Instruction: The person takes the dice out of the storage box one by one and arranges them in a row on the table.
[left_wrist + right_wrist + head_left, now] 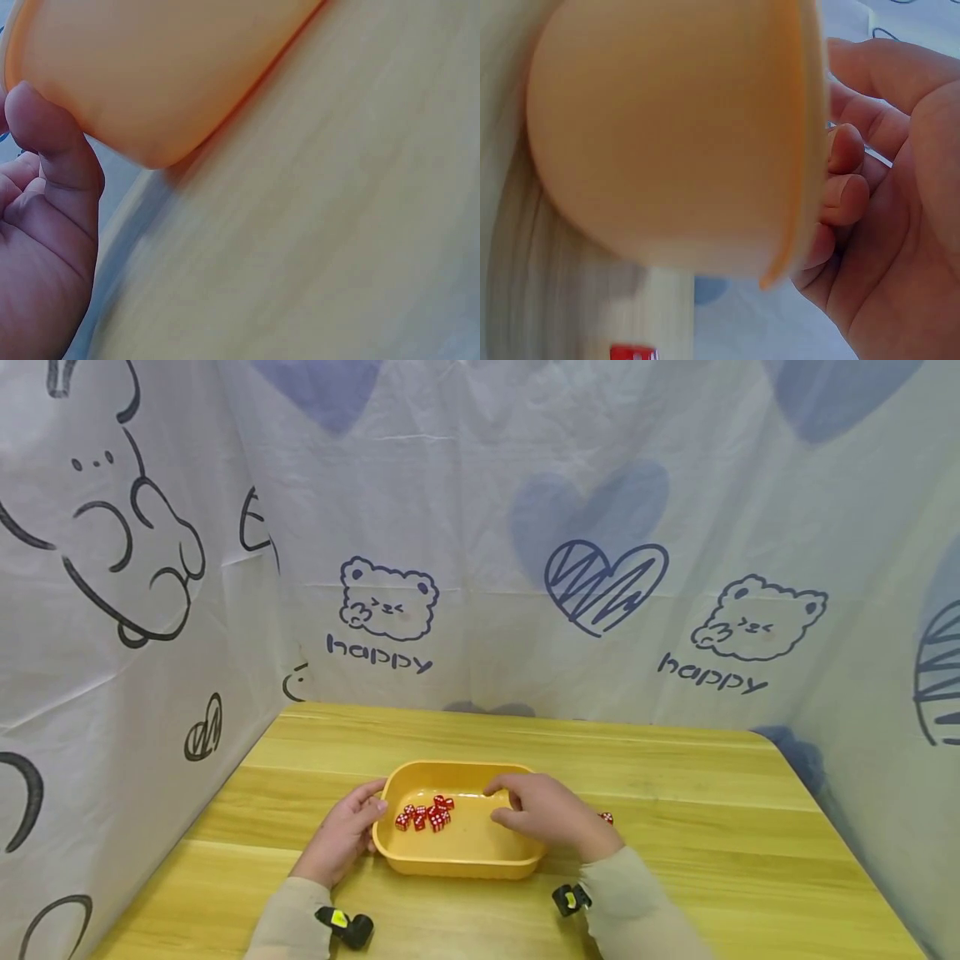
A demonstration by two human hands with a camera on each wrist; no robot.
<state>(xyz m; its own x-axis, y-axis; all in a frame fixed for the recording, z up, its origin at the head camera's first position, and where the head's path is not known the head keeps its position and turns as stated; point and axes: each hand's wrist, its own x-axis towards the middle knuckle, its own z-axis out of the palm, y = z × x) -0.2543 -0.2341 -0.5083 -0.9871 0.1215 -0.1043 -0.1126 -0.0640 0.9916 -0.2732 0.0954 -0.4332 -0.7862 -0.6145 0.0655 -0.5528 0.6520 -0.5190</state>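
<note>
Because the yellow tray (480,843) sits right in front of the person on the worktop (712,777), I can see from where I stand how it would handle. It looks like moulded plastic: light, fairly stiff with perhaps a little give in the walls, smooth enough to slide, and not easily broken. Its ends seem the best places to take hold, thumb over the rim and fingers against the outer wall. That is how the left hand (341,835) grips the left end, thumb laid on the rim, fingers behind it. The right hand (555,814) reaches over the right end, index finger and thumb parted above the inside, the other fingers loosely bent; I see nothing held in it.

The red dice (438,820) lie bunched in the tray's left half, and one loose die (606,818) rests on the worktop beyond the right forearm, partly hidden by it. They look small, hard and nearly weightless, probably a bit slick, best pinched across two opposite faces with the fingertips.

The tray lies hollow side up, its long axis running left to right across the person, one long side facing them. Being cubes, the dice have no long axis, and they sit turned at mixed angles.
</note>
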